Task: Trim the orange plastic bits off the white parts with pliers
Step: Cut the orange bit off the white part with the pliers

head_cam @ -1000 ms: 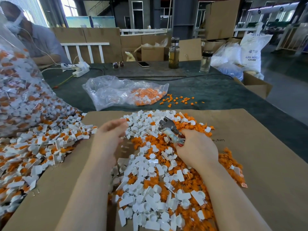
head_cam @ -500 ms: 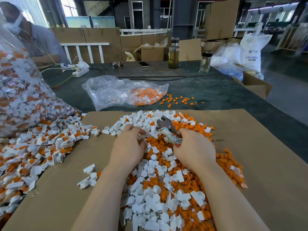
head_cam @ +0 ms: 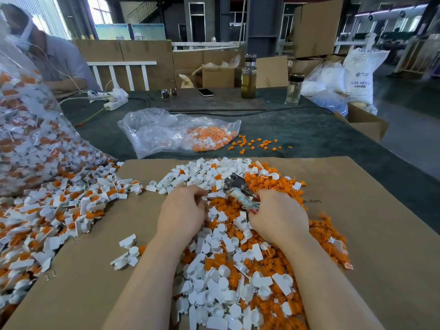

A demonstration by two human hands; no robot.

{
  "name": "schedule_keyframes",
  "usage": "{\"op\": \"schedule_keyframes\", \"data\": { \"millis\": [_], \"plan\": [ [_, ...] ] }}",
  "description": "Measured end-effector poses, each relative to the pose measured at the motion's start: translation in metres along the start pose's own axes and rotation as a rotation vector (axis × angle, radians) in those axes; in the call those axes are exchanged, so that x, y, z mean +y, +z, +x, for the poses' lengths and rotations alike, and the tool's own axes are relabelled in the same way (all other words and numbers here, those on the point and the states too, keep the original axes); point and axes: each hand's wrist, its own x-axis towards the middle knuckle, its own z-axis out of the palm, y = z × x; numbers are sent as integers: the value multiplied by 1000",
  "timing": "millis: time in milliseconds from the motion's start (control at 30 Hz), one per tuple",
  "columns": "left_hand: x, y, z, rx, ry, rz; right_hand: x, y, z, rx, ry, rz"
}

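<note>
Both hands work over the brown cardboard sheet (head_cam: pixel 357 234), at the middle of its heap. Left hand (head_cam: pixel 183 210) has its fingers curled, pinching a small white plastic part (head_cam: pixel 209 196) that is mostly hidden. Right hand (head_cam: pixel 277 214) is wrapped around the handles of one pair of metal pliers (head_cam: pixel 235 186), whose head points away from the person toward the part; whether the jaws touch it I cannot tell. Under both wrists lies a mixed pile of white parts (head_cam: pixel 221 289) and cut orange plastic bits (head_cam: pixel 269 182), too many to count. Left of the sheet spreads a second pile of untrimmed white-and-orange pieces (head_cam: pixel 47 217). Beyond the sheet lies one clear plastic bag (head_cam: pixel 166 132) holding orange bits, with scattered orange bits (head_cam: pixel 257 142) beside it. Farther still stand two bottles (head_cam: pixel 248 77).
</note>
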Motion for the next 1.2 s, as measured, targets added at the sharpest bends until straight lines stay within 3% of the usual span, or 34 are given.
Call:
{"op": "schedule_keyframes", "data": {
  "millis": [233, 367, 500, 900, 1200],
  "plan": [
    [2, -4, 1, 120, -86, -310, -1, -2, 3, 93, 23, 109],
    [8, -7, -3, 44, -157, -650, -1, -3, 5, 103, 2, 265],
    [13, -8, -7, -19, -167, -810, -1, -4, 6, 100, -10, 435],
    [33, -6, -15, 27, -196, -983, -8, -10, 2, 211, -62, 717],
    [37, -3, -16, -81, -220, -1105, -16, -10, -2, 251, -101, 907]
  ]
}}
